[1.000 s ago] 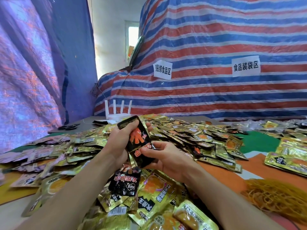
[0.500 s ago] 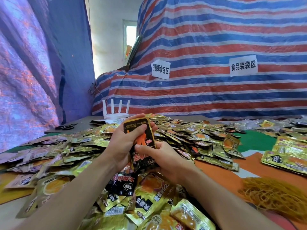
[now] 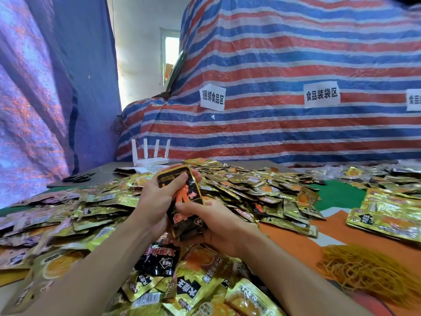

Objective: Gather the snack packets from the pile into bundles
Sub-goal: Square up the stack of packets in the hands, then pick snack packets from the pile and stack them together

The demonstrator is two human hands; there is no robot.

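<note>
Left hand (image 3: 157, 197) and right hand (image 3: 218, 224) both grip the upright stack of black foil snack packets (image 3: 185, 201), fingers curled closed, squaring edges for bundling.

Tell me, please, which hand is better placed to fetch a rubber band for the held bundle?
Probably the right hand: the heap of rubber bands lies on its side. The left hand wraps the bundle of black packets high up and could likely hold it alone.

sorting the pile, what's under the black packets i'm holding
A loose black packet and gold packets lie below the held black packets; whatever is under those is hidden.
</note>
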